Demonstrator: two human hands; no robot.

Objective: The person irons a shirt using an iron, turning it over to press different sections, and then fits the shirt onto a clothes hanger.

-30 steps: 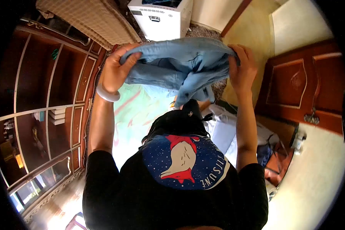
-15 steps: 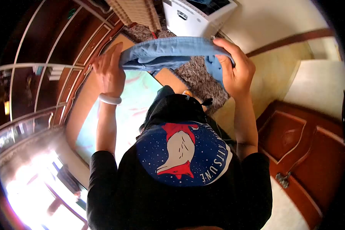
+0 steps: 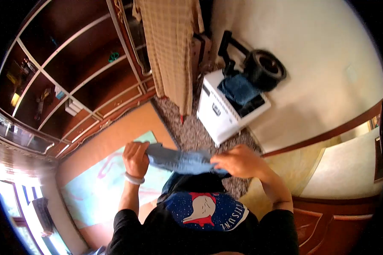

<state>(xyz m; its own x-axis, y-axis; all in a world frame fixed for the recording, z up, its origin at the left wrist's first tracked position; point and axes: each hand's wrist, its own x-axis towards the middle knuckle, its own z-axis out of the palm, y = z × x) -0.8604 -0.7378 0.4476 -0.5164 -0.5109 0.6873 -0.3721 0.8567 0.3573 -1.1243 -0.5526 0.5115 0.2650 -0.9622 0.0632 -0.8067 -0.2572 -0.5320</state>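
Blue denim pants (image 3: 178,160) are stretched by the waistband between my two hands, low in front of my body. My left hand (image 3: 136,159), with a white band on its wrist, is closed around the waistband's left end. At the other end, my right hand (image 3: 239,161) grips the band with fingers and thumb. Motion slightly blurs the cloth and my right fingers. Below the band, the rest of the pants is mostly hidden by my body and the dark cloth in front of my chest.
A white box-shaped unit (image 3: 219,114) stands ahead on a grey shaggy rug (image 3: 187,134), with folded blue denim (image 3: 240,89) and a black round object (image 3: 264,70) on top. A checked cloth (image 3: 170,46) hangs beside it. Left are a wooden cabinet (image 3: 89,89) and a pale green mat (image 3: 102,178).
Both hands have come down and closer to my body with the pants. The band is held less high and looks narrower. My view has tilted up, showing more of the white unit.
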